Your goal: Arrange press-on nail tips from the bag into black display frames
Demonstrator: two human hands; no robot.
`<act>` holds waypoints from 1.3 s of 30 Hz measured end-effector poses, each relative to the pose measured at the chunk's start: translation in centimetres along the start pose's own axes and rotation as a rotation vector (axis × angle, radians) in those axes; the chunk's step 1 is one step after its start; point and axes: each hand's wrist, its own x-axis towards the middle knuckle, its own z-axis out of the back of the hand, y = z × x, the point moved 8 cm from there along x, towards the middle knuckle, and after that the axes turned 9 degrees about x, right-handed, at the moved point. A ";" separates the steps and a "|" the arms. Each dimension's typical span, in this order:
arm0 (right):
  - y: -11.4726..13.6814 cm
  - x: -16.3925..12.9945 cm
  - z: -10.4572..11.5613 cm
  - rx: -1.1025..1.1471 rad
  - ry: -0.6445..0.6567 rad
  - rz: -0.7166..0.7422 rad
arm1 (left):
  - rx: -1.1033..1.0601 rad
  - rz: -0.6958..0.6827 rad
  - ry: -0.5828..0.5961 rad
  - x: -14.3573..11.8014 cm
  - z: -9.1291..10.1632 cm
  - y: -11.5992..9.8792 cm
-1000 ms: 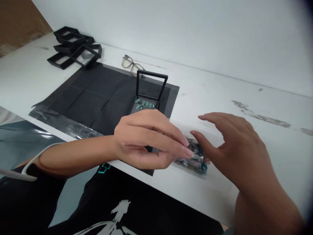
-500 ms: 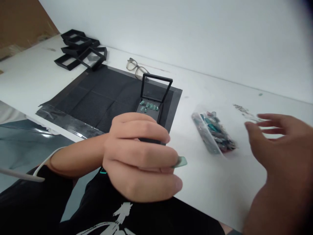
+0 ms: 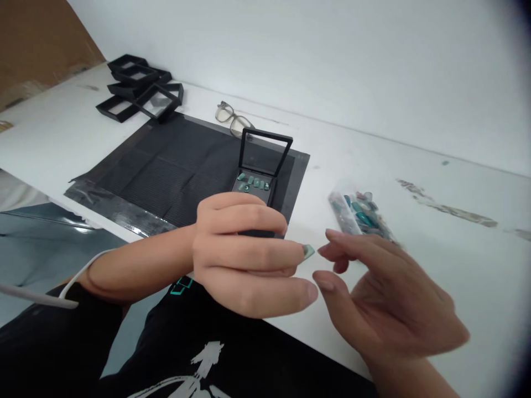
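Observation:
My left hand (image 3: 244, 260) is curled above the table's front edge and pinches a small pale green press-on nail (image 3: 307, 251) at its fingertips. My right hand (image 3: 385, 298) sits just right of it, fingers apart and empty, with thumb and forefinger close to the nail. Behind my left hand stands a small black display box (image 3: 259, 166) with its lid raised and several green nails laid inside. A clear bag of mixed green and grey nails (image 3: 359, 213) lies on the white table beyond my right hand.
A black ribbed mat (image 3: 166, 166) covers the left part of the white table (image 3: 456, 249). A stack of empty black frame boxes (image 3: 139, 94) sits at the far left. A pair of glasses (image 3: 232, 117) lies behind the mat. A white wall stands behind.
My left hand pulled out of the bag holding one green nail. My right hand pushed the bag away to the right, then came back toward the left hand's fingertips.

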 end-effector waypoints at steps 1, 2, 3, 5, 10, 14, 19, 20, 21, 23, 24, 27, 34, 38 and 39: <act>0.1 -0.1 -0.1 0.008 0.009 0.001 | -0.034 -0.103 0.037 0.3 -0.6 -0.5; 0.2 -0.1 -0.1 0.010 0.015 0.003 | -0.054 -0.198 0.074 0.4 -1.2 -1.0; 0.3 0.0 0.0 0.011 0.019 -0.002 | -0.061 -0.266 0.074 0.5 -1.4 -1.2; 0.3 0.2 0.0 0.020 0.024 -0.023 | -0.021 -0.351 -0.017 0.3 -1.1 -1.5; 0.0 0.5 -0.4 0.073 0.056 -0.052 | 0.203 -0.627 -0.298 -2.1 0.2 -2.9; 0.5 0.4 -0.3 -0.018 0.076 0.056 | 0.318 -0.701 -0.397 -2.9 0.3 -3.4; 0.8 0.1 -0.2 -0.144 0.079 0.174 | 0.284 -0.611 -0.295 -1.5 -0.5 -3.1; 0.7 0.0 -0.1 -0.154 0.070 0.173 | 0.261 -0.579 -0.227 -1.1 -0.9 -2.8; 0.4 0.0 0.0 -0.158 0.054 0.170 | 0.245 -0.565 -0.189 -0.9 -1.2 -2.5; -0.2 -0.1 0.3 -0.155 0.024 0.160 | 0.254 -0.593 -0.221 -0.9 -0.9 -2.0; -0.5 -0.1 0.4 -0.149 0.010 0.155 | 0.271 -0.625 -0.313 -1.2 -0.1 -1.7; -1.4 -0.2 0.6 -0.132 -0.039 0.134 | 0.239 -0.535 -0.423 -1.1 2.1 1.7; -2.4 0.3 -1.4 -0.044 -0.009 0.015 | 0.084 0.164 -0.370 -1.4 2.8 16.2; -3.6 1.6 -4.0 -0.098 0.081 -0.014 | -0.150 0.378 -0.222 -2.0 -0.4 19.7; -4.1 1.9 -4.7 -0.125 0.100 -0.021 | -0.219 0.417 -0.183 -2.0 -1.1 20.1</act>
